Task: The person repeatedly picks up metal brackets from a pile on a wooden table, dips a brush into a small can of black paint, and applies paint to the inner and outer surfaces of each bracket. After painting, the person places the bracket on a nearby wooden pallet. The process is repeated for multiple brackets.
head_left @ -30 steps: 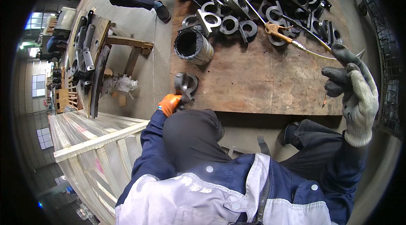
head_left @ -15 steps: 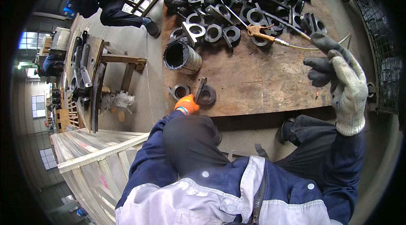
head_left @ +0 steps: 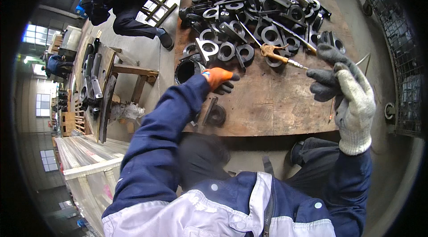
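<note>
My left hand [head_left: 220,80], in an orange glove with dark fingers, hovers over the table beside the black-coated can [head_left: 187,71]. Its thumb and fingers are apart, with nothing visible between them. Below it, at the table's near edge, lies a dark metal bracket with a ring [head_left: 217,115]; my left sleeve covers the spot beside it. My right hand [head_left: 347,87], in a grey-white glove, is raised at the table's right, fingers curled together. A long thin rod [head_left: 292,34] ends by its fingertips; whether they grip it is unclear.
Many black ring brackets [head_left: 263,10] are heaped on the far half of the wooden table [head_left: 272,99]. An orange air gun [head_left: 273,52] with a hose lies against the heap. A person [head_left: 113,3] is at far left, near a bench [head_left: 107,59] bearing parts. Wire cages [head_left: 397,45] stand right.
My left hand has left the bracket at the near edge and moved forward toward the heap. My right hand has shifted slightly left. The view has tilted, showing more of the other person.
</note>
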Demonstrator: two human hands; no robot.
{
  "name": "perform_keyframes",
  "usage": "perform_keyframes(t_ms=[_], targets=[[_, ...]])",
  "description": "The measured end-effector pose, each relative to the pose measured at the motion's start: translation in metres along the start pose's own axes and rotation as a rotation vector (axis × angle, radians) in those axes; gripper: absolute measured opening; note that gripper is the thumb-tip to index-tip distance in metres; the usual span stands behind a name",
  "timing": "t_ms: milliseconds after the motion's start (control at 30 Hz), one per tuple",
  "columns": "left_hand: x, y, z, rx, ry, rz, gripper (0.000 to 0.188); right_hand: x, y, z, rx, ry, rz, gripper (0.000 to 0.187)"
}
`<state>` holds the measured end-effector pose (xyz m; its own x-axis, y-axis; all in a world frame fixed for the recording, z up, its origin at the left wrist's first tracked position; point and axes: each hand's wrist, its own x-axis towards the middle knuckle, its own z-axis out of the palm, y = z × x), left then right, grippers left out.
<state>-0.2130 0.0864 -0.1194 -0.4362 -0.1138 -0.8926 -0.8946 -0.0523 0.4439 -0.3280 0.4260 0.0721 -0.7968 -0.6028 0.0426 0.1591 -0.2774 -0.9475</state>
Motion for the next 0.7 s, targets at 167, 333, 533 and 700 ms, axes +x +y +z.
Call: perform_keyframes(t_ms=[167, 333, 533, 700], targets=[[0.085, 0.002, 0.0, -1.011, 0.189, 0.071, 0.062, 0.009, -0.002, 0.001, 0.032, 0.008, 0.067, 0.037], [0.136, -0.021, -0.012, -1.735, 0.402, 0.449, 0.072, 0.018, 0.004, -0.002, 0.02, 0.026, 0.12, 0.036], [0.156, -0.029, -0.035, -1.971, 0.37, 0.204, 0.071, 0.033, 0.012, -0.008, 0.032, -0.002, 0.154, 0.036], [0.174, -0.04, -0.055, -2.025, 0.361, 0.31, 0.044, 0.041, 0.015, -0.01, -0.063, 0.017, 0.211, 0.037]])
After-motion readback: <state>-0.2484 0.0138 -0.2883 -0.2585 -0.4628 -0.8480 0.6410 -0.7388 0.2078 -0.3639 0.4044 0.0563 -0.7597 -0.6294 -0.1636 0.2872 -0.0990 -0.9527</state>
